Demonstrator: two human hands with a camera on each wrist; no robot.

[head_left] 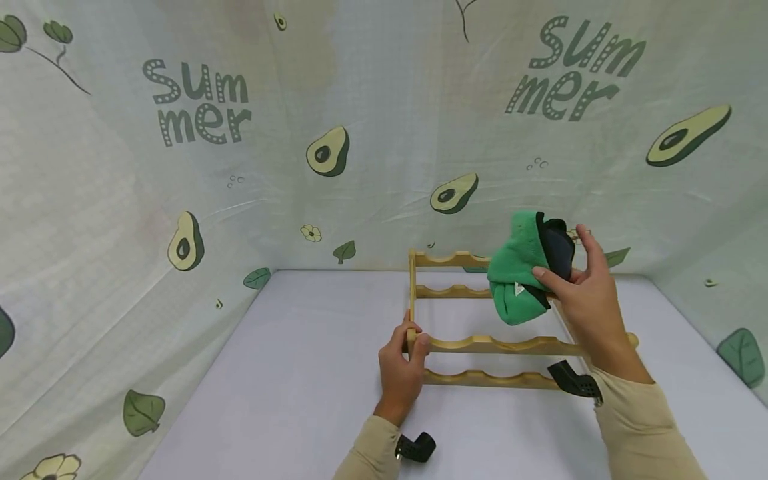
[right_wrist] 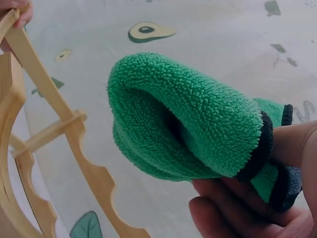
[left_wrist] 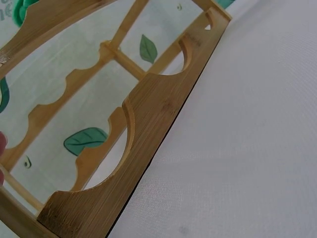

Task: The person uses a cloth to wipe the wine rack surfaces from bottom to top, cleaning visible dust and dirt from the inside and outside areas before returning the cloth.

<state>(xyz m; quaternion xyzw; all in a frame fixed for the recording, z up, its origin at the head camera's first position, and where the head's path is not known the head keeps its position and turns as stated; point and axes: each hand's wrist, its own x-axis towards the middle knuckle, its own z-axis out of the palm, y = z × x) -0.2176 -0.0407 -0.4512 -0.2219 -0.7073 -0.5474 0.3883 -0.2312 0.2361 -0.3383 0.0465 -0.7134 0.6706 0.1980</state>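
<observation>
A folded green cloth with dark edging and a dark grey side is held up by my right hand, thumb in front and fingers behind. The right wrist view shows the green cloth as a plush, doubled-over bundle between thumb and fingers. Below and behind it stands a two-tier bamboo rack with scalloped rails. My left hand grips the rack's left upright near the front. In the left wrist view the rack fills much of the frame, with just fingertips showing at the left edge.
The rack stands on a white table. Behind it hangs a pale curtain printed with avocados, leaves and lettering. Dark wrist-camera mounts sit at both cuffs.
</observation>
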